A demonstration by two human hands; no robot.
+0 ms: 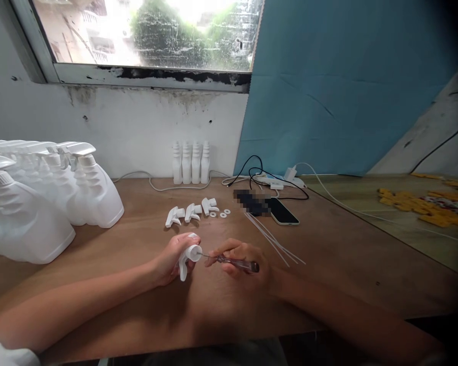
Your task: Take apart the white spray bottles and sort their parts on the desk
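Note:
My left hand is closed round a white trigger sprayer head, its threaded collar facing right and its trigger hanging down. In my right hand is a screwdriver with a see-through reddish handle. Its thin shaft points left, and the tip is at the opening of the collar; how deep it reaches I cannot tell. Just beyond my hands lie three more sprayer heads in a row. Several small white washers rest beside them. Thin white tubes lie to the right.
Large white bottles with sprayer tops crowd the left side of the brown table. Several slim white bottles stand against the wall. A phone, cables and a power strip are at the back right.

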